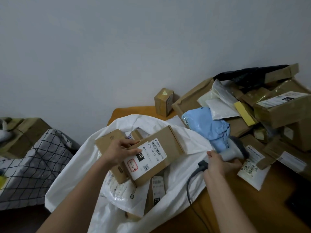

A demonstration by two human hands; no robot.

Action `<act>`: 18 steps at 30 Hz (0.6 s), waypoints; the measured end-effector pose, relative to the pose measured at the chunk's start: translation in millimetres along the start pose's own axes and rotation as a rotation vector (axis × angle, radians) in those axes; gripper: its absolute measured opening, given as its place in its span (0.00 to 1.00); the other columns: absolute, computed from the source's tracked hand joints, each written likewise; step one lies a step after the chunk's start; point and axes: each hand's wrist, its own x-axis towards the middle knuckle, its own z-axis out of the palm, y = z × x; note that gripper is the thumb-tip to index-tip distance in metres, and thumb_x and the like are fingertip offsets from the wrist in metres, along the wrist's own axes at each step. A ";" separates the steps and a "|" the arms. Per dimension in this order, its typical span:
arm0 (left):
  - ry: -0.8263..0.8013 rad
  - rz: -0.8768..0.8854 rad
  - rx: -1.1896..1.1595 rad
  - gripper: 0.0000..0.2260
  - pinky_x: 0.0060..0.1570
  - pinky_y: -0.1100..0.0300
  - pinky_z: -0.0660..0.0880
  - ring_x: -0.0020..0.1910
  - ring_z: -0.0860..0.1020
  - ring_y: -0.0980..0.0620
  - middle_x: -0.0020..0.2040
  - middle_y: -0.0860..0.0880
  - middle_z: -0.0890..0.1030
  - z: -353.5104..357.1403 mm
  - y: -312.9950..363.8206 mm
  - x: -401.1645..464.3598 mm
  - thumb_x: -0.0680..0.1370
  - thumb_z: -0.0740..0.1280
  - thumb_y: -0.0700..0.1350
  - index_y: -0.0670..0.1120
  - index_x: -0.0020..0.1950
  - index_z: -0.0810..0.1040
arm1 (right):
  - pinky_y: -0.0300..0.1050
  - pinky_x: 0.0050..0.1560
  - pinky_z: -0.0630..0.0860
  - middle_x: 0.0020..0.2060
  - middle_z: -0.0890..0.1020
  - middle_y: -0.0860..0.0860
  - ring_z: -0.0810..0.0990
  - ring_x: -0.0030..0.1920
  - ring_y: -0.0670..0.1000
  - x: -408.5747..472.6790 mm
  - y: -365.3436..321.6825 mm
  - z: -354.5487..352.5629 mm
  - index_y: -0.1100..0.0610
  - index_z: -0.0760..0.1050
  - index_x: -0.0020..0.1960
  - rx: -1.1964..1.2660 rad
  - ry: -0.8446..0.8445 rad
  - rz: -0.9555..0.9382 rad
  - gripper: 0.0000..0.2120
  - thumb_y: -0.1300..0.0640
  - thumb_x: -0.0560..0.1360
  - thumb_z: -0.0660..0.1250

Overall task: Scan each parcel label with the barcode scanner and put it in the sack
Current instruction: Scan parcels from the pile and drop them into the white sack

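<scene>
My left hand (120, 151) grips the left edge of a flat brown cardboard parcel (170, 140) with a white barcode label (148, 158), holding it over the open mouth of the white sack (188, 145). Several labelled parcels lie inside the sack, among them another brown box (107, 142) under my left hand. My right hand (218, 163) holds the grey barcode scanner (235, 149) by its handle at the sack's right rim. The scanner is blurred, and its grey cable (193, 175) hangs down toward me.
A heap of brown boxes (284, 106), a blue poly bag (210, 125) and white mailers (252, 167) covers the orange table (252, 207) at right. A small box (164, 101) stands against the wall. A checked fabric bin (33, 165) and more boxes sit at left.
</scene>
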 end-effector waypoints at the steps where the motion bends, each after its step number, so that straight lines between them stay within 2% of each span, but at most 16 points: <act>1: -0.023 -0.013 0.013 0.15 0.42 0.59 0.81 0.47 0.84 0.49 0.48 0.47 0.86 -5.1 -1.4 0.5 0.69 0.78 0.45 0.51 0.55 0.85 | 0.41 0.48 0.77 0.61 0.73 0.53 0.78 0.48 0.48 2.9 -1.9 -1.8 0.55 0.62 0.69 -0.027 -0.007 0.000 0.35 0.74 0.69 0.70; 4: -0.111 -0.024 0.130 0.12 0.41 0.62 0.80 0.45 0.85 0.52 0.47 0.51 0.86 -1.9 5.2 4.2 0.72 0.76 0.45 0.54 0.54 0.84 | 0.45 0.44 0.77 0.59 0.74 0.49 0.77 0.48 0.49 -3.8 -2.9 -1.9 0.48 0.61 0.70 -0.133 -0.184 0.007 0.36 0.71 0.70 0.72; 6: -0.148 -0.042 0.191 0.10 0.41 0.62 0.81 0.41 0.85 0.55 0.44 0.54 0.85 10.7 12.5 9.6 0.73 0.75 0.45 0.54 0.53 0.83 | 0.42 0.37 0.76 0.54 0.76 0.47 0.79 0.48 0.48 -14.7 -0.3 1.1 0.45 0.61 0.68 -0.201 -0.363 -0.019 0.34 0.69 0.71 0.71; 9: -0.015 -0.025 0.251 0.11 0.38 0.64 0.78 0.41 0.82 0.56 0.43 0.55 0.82 25.7 17.0 16.9 0.74 0.75 0.48 0.51 0.55 0.81 | 0.39 0.33 0.76 0.51 0.79 0.50 0.83 0.47 0.50 -20.6 2.5 3.5 0.46 0.63 0.65 -0.359 -0.519 -0.094 0.29 0.65 0.72 0.72; 12: 0.147 0.045 0.456 0.10 0.46 0.53 0.79 0.45 0.80 0.55 0.45 0.55 0.81 32.1 13.7 21.3 0.73 0.73 0.55 0.56 0.53 0.81 | 0.43 0.33 0.75 0.50 0.77 0.49 0.79 0.48 0.52 -12.0 -10.3 -2.4 0.44 0.62 0.61 -0.428 -0.516 -0.089 0.29 0.65 0.71 0.73; 14: 0.180 0.097 0.568 0.11 0.52 0.45 0.76 0.50 0.78 0.51 0.49 0.55 0.80 38.6 13.0 22.5 0.72 0.72 0.59 0.59 0.53 0.82 | 0.42 0.31 0.73 0.49 0.74 0.47 0.77 0.45 0.51 -2.5 -20.7 -9.0 0.47 0.62 0.63 -0.417 -0.490 -0.072 0.30 0.68 0.71 0.72; 18: 0.179 0.102 0.751 0.18 0.62 0.45 0.67 0.60 0.71 0.46 0.60 0.51 0.75 56.7 26.7 23.5 0.73 0.70 0.60 0.59 0.61 0.78 | 0.47 0.36 0.77 0.50 0.78 0.54 0.80 0.44 0.53 16.9 -31.1 -22.8 0.50 0.64 0.64 -0.381 -0.432 -0.061 0.30 0.70 0.70 0.72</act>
